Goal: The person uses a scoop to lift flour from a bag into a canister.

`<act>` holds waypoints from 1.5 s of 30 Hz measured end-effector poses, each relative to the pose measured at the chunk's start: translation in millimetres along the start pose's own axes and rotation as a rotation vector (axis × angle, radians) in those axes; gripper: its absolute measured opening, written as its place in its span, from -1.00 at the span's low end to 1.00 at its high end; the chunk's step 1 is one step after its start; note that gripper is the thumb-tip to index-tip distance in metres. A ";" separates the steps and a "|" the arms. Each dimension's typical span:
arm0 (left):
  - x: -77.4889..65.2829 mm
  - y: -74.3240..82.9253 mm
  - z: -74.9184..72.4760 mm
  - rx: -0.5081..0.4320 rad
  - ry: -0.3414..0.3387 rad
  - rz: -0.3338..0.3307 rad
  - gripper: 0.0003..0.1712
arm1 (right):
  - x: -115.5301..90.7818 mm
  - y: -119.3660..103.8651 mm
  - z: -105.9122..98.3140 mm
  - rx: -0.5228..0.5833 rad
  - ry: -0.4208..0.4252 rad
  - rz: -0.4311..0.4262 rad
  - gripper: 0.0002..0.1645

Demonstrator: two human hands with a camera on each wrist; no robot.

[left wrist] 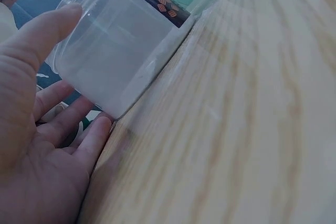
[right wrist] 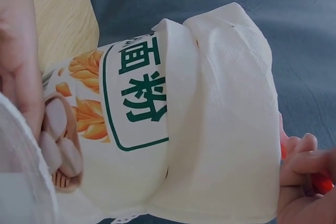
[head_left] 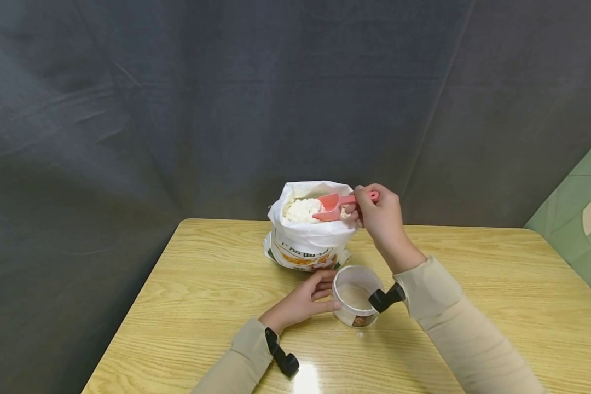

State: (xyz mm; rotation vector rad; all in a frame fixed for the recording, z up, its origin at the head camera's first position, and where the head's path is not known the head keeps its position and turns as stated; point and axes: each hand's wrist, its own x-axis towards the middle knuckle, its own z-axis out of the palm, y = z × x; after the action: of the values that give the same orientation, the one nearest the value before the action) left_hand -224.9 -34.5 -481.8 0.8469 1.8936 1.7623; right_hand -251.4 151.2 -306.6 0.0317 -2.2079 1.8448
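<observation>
My right hand pinches the handle of a pink scoop between thumb and fingers. The scoop's head lies over the white flour inside the mouth of an upright flour bag, whose white top edge is folded outward. In the right wrist view, the bag hides most of the scoop. In front of the bag stands a clear plastic tub with a pale layer inside. My left hand holds its left side, thumb near the rim and fingers round toward the back.
The wooden table ends just behind the bag, where a dark curtain hangs. Small white specks lie in front of the tub. Black wrist mounts sit on both wrists, the right one overlapping the tub's rim in the head view.
</observation>
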 end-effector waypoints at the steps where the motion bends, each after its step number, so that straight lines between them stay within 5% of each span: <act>1: 0.1 0.0 0.2 0.001 0.001 0.002 -0.25 | -0.4 0.6 -0.7 0.010 0.002 -0.001 -0.67; 27: -0.5 2.6 0.3 0.007 0.008 -0.017 -0.24 | -9.3 -1.6 -11.1 0.221 0.077 0.010 -0.68; 45: -0.4 1.8 0.4 0.009 0.013 -0.021 -0.23 | -19.7 -8.0 -24.5 0.443 0.107 -0.062 -0.72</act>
State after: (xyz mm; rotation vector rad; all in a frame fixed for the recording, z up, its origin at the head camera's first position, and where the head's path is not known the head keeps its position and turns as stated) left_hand -224.0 -34.4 -480.1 0.8175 1.9128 1.7521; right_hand -226.3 170.5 -299.2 0.0826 -1.6732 2.2035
